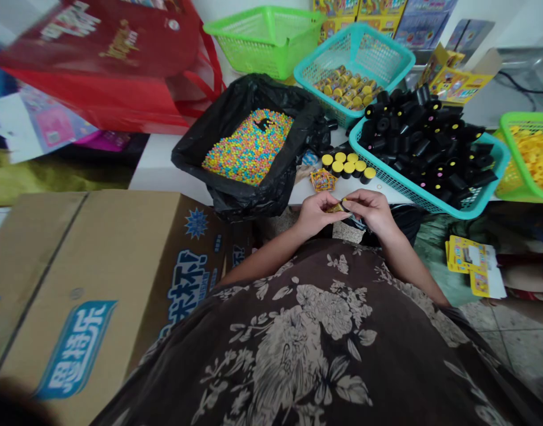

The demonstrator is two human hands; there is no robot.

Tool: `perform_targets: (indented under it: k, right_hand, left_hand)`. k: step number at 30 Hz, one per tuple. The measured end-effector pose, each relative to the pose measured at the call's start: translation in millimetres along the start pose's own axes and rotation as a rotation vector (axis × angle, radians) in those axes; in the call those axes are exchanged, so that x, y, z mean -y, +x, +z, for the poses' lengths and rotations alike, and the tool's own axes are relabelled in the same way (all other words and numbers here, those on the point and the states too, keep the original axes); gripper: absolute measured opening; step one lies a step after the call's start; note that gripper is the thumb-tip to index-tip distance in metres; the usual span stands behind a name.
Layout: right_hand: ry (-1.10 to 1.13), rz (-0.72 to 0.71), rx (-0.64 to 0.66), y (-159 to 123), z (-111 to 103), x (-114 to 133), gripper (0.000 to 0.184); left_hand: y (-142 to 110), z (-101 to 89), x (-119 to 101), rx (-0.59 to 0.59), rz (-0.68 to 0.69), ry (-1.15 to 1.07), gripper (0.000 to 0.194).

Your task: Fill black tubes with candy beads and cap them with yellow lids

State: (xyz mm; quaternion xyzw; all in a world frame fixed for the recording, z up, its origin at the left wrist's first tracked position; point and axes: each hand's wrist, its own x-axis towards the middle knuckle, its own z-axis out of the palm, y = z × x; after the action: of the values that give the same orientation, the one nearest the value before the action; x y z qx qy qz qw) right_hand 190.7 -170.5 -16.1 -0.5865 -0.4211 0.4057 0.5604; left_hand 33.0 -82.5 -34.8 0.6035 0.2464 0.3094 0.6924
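Close to the table's near edge, my left hand (316, 213) and my right hand (372, 210) meet with fingers pinched around a small yellow-labelled container (336, 207). Fingers cover most of it, so its exact shape is hard to make out. Just beyond my hands lies a small pile of printed yellow-orange labels (323, 181). Several black containers with yellow lids (347, 168) stand in a cluster beside the pile. A teal basket (402, 188) to the right is heaped with black containers (424, 139).
A black bag-lined bin (253, 204) of coloured candy beads (248, 148) stands left. Behind are a teal basket (307, 77) of labelled containers and a green basket (262, 50). Yellow parts (535, 157) fill a basket at right. A large carton (71, 254) flanks me.
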Motion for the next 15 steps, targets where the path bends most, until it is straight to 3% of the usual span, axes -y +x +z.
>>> perform_targets:
  k: [3, 6, 9, 15]
  right_hand:
    - [-0.012, -0.023, 0.079, 0, -6, 2, 0.042]
    - [-0.131, -0.164, 0.099, 0, -10, 6, 0.040]
    - [-0.257, -0.283, 0.024, -3, -8, 8, 0.039]
    - [-0.272, -0.305, -0.119, -5, -1, -1, 0.038]
  left_hand:
    - [2, 0.3, 5, 0.051, -0.130, -0.171, 0.055]
    - [4, 0.3, 8, 0.113, -0.243, -0.316, 0.054]
    - [7, 0.3, 8, 0.135, -0.269, -0.408, 0.051]
    - [12, 1.2, 11, 0.173, -0.284, -0.512, 0.048]
